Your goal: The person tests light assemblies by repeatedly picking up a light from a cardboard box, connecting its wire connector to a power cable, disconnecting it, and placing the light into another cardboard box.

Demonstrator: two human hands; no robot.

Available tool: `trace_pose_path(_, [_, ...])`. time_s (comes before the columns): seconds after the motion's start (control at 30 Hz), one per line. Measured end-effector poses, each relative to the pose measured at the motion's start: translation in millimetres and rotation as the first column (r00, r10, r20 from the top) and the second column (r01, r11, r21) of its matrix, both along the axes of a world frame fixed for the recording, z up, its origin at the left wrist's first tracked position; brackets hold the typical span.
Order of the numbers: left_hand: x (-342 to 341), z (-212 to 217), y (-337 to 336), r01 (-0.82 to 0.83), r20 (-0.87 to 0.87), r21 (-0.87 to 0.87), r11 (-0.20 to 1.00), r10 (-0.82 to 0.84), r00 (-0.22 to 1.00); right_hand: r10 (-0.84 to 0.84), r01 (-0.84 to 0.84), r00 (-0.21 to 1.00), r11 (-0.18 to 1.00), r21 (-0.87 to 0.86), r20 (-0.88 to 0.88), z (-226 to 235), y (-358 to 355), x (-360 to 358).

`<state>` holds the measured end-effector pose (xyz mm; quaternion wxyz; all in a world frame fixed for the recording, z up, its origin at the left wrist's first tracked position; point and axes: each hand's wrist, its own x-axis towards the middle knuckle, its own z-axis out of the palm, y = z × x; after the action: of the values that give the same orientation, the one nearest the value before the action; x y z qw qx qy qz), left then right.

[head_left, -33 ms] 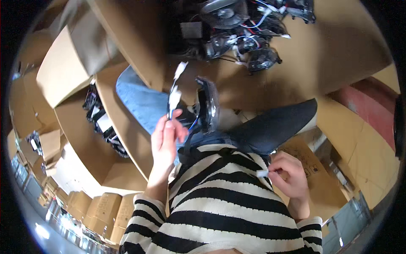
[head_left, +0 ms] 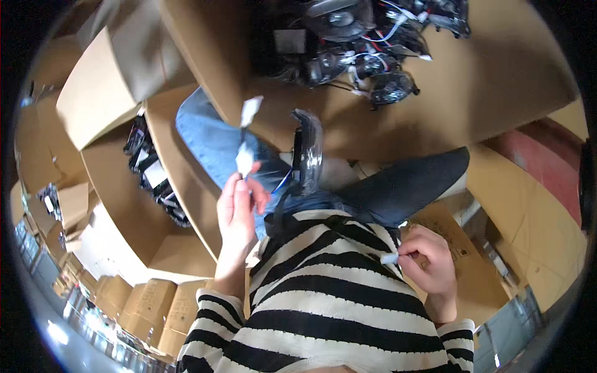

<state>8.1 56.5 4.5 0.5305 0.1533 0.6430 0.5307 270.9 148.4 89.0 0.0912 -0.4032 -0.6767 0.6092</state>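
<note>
My left hand (head_left: pixel 236 205) is closed on a thin wire carrying two white tags or connectors, the lower one (head_left: pixel 244 159) just above the fingertips and the other (head_left: pixel 251 110) farther out. Between my knees stands a dark, curved part (head_left: pixel 312 152) in clear plastic wrap, with a blue-white wire (head_left: pixel 282 182) running from it toward my left hand. In front of the striped shirt, my right hand (head_left: pixel 429 261) pinches a small pale piece (head_left: pixel 389 258), perhaps a label; its exact kind is unclear.
Ahead, a large open cardboard box (head_left: pixel 485 74) holds several plastic-wrapped parts (head_left: pixel 342 59) with loose wires. Another open box (head_left: pixel 124 205) with dark wrapped parts is on the left. A red curved surface (head_left: pixel 541 165) lies at the far right.
My left hand has shifted slightly left, and the white tags on the wire have swung left with it. My right hand has barely moved and keeps its pale piece.
</note>
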Motion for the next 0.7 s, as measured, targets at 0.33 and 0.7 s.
trace_pose_path(0.33, [-49.5, 2.1, -94.4, -0.420, -0.057, -0.001, 0.907, 0.420, 0.906, 0.271, -0.278, 0.958, 0.959, -0.058, -0.098, -10.6, -15.0, -96.4])
trace_pose_path(0.7, [-32.7, 0.3, -119.8, 0.071, -0.646, -0.120, 0.990, -0.132, 0.752, 0.206, -0.249, 0.962, 0.928, -0.276, -0.177, -58.8, -60.0, -164.4])
